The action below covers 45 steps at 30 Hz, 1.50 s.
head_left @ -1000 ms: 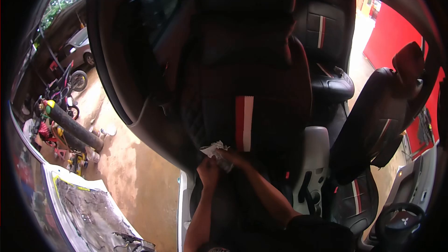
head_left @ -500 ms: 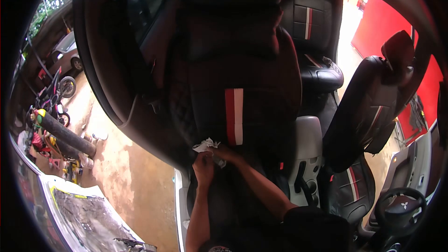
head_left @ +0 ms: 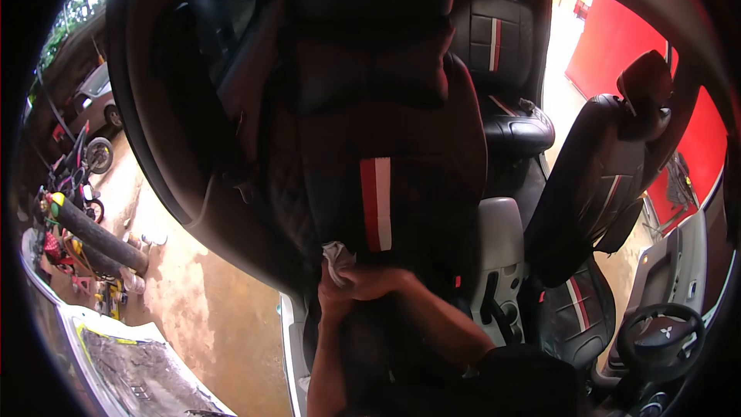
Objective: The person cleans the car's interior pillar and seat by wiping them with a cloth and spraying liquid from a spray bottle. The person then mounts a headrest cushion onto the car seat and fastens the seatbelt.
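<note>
A crumpled whitish cloth [head_left: 338, 259] sticks up from between my two hands, low in front of the seat's backrest. My left hand [head_left: 330, 287] is closed on its lower part, with some fingers hidden. Coming across from the right, my right hand [head_left: 374, 284] meets the left one and is closed at the cloth too; its fingertips are partly covered. Behind both hands rises the black car seat [head_left: 432, 185], which has a red and white stripe [head_left: 377, 205] down its middle.
To the right stand a grey centre console [head_left: 500, 224], a second black seat [head_left: 583, 185] and a steering wheel [head_left: 661, 341]. An open door [head_left: 147, 340] lies at lower left. Outside are motorcycles [head_left: 96, 156] and dark cylinders [head_left: 100, 235].
My hands have come closer together and bunched the cloth, which was spread wider between them. My right hand has turned, its wrist now bent higher. The whole view has shifted slightly.
</note>
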{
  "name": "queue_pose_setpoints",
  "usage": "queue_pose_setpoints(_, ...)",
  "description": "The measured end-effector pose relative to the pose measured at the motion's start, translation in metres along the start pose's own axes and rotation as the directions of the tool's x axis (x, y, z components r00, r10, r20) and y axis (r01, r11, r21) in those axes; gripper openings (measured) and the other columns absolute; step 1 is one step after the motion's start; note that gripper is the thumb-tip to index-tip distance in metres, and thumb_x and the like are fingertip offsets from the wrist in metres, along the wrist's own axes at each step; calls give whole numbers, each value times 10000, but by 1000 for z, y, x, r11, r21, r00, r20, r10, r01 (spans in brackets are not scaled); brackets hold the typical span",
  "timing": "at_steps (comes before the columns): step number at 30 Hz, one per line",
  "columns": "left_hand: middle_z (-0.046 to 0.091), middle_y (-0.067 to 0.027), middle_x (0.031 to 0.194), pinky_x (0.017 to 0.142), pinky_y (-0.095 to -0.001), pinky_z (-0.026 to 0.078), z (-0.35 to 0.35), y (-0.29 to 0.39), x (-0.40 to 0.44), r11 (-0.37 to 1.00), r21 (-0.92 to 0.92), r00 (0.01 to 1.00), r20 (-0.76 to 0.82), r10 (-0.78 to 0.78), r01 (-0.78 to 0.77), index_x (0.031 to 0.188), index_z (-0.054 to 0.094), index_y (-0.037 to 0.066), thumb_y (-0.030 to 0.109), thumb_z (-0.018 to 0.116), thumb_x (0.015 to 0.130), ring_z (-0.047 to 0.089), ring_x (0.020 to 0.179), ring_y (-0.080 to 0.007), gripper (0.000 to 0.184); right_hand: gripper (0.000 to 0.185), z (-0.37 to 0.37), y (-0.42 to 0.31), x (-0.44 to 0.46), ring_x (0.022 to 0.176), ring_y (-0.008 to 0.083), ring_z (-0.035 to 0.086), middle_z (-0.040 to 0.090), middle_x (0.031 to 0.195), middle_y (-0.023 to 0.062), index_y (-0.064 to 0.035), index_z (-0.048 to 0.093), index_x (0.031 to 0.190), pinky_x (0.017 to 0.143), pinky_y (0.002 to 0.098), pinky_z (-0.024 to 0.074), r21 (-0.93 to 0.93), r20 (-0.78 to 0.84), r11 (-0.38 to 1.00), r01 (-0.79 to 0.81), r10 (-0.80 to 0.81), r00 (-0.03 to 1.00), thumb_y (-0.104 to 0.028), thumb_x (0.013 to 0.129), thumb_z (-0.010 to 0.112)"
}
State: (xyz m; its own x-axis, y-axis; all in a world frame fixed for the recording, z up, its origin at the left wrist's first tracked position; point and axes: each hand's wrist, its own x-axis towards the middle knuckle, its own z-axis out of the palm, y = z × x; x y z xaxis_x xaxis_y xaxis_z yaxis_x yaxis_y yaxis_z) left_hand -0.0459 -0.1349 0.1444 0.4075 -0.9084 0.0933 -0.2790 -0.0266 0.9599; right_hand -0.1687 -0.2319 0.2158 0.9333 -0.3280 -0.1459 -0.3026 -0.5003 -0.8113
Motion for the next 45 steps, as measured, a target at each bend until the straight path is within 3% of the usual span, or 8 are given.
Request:
queue_pose_setpoints(3,680,-83,1027,691,-335,571,-4,-29,4,970,-221,994,-50,96,-105,1321,523,17,334,693,900,665,834,-176,554,407,-76,-62,-37,1041,174,678,694,1142,153,1,657,1147,905,324,531,-223,-412,967,123,-208,887,-317,902,723)
queue_pose_setpoints(6,683,-71,976,505,-249,528,-3,-17,3,935,-354,999,-19,-49,39,1286,551,23,268,557,996,642,689,-104,380,404,-176,-109,-42,1219,268,593,630,1288,148,-34,642,1210,1015,389,457,-423,-905,903,-76,-425,2,-198,859,757)
queue_pose_setpoints(9,692,-93,977,532,-274,546,-2,-2,1,957,-288,999,-6,-50,46,1265,569,17,183,557,978,670,723,-136,332,603,-274,-111,-27,1169,358,592,603,1231,217,65,556,1250,1019,447,444,-150,-941,983,108,-109,-320,-296,825,784)
queue_pose_setpoints(18,716,-139,1000,690,-324,574,2,-23,9,982,-39,977,-117,180,-186,1231,585,3,26,533,904,714,835,-201,332,201,-272,-96,17,813,205,570,596,863,94,-8,561,879,812,315,458,-446,-843,817,365,-247,-478,-74,725,672)
queue_pose_setpoints(28,715,-113,992,719,-306,555,-2,11,4,965,-226,991,-6,-134,129,1263,579,-9,178,553,955,686,867,-171,361,186,-224,-61,-5,859,200,574,612,925,129,-40,457,834,797,298,448,-681,-719,632,369,-484,-499,-15,661,520)
queue_pose_setpoints(36,706,-124,1063,876,-377,476,-13,41,11,886,-269,859,-458,228,-379,1169,663,5,221,612,936,645,1021,-176,321,214,-208,-62,-14,1011,235,607,675,1062,200,-38,440,904,858,338,462,-472,-881,656,589,-350,-318,35,708,486)
queue_pose_setpoints(41,657,-137,1200,1065,-525,313,-72,234,50,540,586,243,-510,825,-604,1205,645,34,124,664,825,599,1158,-290,392,123,-209,-61,-9,986,238,598,665,1011,192,-29,463,911,903,361,434,-479,-878,631,610,-331,-346,-104,822,503)
queue_pose_setpoints(45,626,-143,1280,1170,-609,238,-32,295,99,329,876,458,-145,877,-352,1232,638,45,10,670,708,512,1308,-358,527,277,-213,-50,1,949,242,588,640,964,167,-19,491,940,911,378,425,-456,-889,487,744,-284,-359,-293,948,449)
